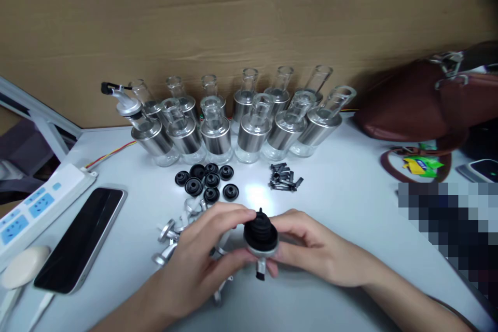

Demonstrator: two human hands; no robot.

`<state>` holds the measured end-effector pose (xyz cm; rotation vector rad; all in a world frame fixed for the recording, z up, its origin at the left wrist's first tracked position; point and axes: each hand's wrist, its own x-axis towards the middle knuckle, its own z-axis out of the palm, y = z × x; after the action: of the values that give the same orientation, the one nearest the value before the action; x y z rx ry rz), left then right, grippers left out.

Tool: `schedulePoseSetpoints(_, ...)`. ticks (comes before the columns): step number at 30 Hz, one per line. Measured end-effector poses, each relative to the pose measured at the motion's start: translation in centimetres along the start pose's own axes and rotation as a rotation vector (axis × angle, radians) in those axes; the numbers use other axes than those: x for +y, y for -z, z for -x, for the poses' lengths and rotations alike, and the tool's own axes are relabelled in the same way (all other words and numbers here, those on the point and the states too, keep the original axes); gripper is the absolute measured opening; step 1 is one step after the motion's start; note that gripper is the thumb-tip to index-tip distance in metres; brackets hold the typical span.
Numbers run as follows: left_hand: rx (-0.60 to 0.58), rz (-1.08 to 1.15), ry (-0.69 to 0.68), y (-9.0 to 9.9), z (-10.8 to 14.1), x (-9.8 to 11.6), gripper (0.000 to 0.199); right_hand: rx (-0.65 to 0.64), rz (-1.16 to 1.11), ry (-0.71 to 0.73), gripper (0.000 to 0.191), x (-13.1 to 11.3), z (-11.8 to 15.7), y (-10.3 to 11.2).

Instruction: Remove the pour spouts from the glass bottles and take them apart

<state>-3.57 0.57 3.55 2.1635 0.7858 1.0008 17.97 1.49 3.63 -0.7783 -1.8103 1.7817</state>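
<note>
Both hands grip one pour spout (261, 238), held with its ribbed black stopper facing up and its silver nozzle pointing toward me. My left hand (210, 249) has its fingertips on the stopper and its thumb at the silver collar. From the other side, my right hand (311, 246) pinches the collar. Several loose silver spouts (168, 231) lie under and beside my left hand, partly hidden by it. Beyond them sit several black rubber stoppers (193, 187). A small pile of black caps (286, 176) lies farther back, right of the stoppers.
Several glass bottles with steel sleeves (252, 135) stand in rows at the back; the front left one carries a spout (128, 106). At left are a phone (81, 241) and a power strip (35, 212). A brown bag (420, 98) and green-yellow wrapper (424, 166) are at right.
</note>
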Motion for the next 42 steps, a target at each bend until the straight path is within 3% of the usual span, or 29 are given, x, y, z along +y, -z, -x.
schedulePoseSetpoints(5,-0.014,-0.091,0.044,-0.1,-0.3,0.2,0.041,0.332,0.576,0.275,0.044,0.6,-0.1,0.0)
schedulePoseSetpoints(8,-0.049,-0.141,0.033,-0.1,-0.4,0.3,0.036,0.371,0.841,0.440,0.048,0.9,-0.3,0.2)
schedulePoseSetpoints(11,-0.067,-0.173,0.019,-0.2,-0.4,0.1,0.031,0.379,0.959,0.477,0.050,0.9,-0.5,0.3)
schedulePoseSetpoints(16,-0.076,-0.323,-0.086,-0.5,-0.5,-0.3,0.031,0.387,0.997,0.536,0.056,0.6,-0.6,0.1)
schedulePoseSetpoints(24,-0.156,-0.483,-0.194,-0.6,-1.1,-0.4,0.051,0.339,1.048,0.556,0.058,1.3,-0.7,-0.5)
schedulePoseSetpoints(33,-0.153,-0.476,-0.187,-0.7,-1.2,-0.3,0.053,0.338,1.040,0.556,0.063,1.4,-0.5,-0.8)
schedulePoseSetpoints(42,-0.141,-0.407,-0.288,-0.1,-1.4,0.1,0.043,0.376,0.982,0.672,0.050,0.8,-0.5,-1.1)
